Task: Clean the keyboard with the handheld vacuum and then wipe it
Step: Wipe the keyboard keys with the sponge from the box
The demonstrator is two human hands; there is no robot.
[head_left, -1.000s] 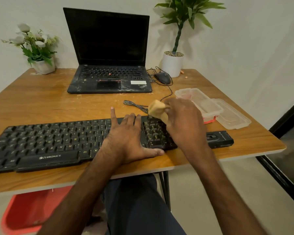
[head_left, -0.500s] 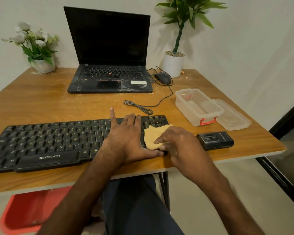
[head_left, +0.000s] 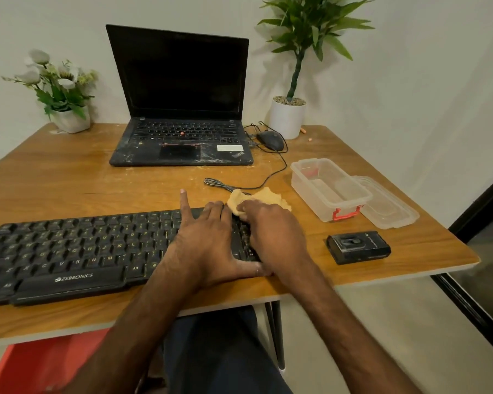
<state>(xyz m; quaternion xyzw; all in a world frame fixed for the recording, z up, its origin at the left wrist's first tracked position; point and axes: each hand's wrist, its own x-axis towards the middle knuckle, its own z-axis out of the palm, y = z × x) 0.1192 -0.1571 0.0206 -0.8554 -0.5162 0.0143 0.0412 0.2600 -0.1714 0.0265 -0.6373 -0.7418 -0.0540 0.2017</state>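
Wiping step: cloth at the far right corner of the keyboard, the other hand bracing.

The right hand's fingers (head_left: 244,209) bend over a bunched tan cloth (head_left: 264,198) and grip it against the far right corner of the keyboard (head_left: 83,251), part of it spilling onto the table (head_left: 69,177). The left hand's fingers (head_left: 184,203) lie spread and flat on the keys, forefinger pointing past the far edge. Outward, the right hand (head_left: 271,231) hides the number pad and the left hand (head_left: 208,243) pins the board. The black handheld vacuum (head_left: 358,247) lies just right of the keyboard (set down, so vacuuming looks finished). Next calls for drawing the cloth leftward along the key rows, moving the bracing hand aside.
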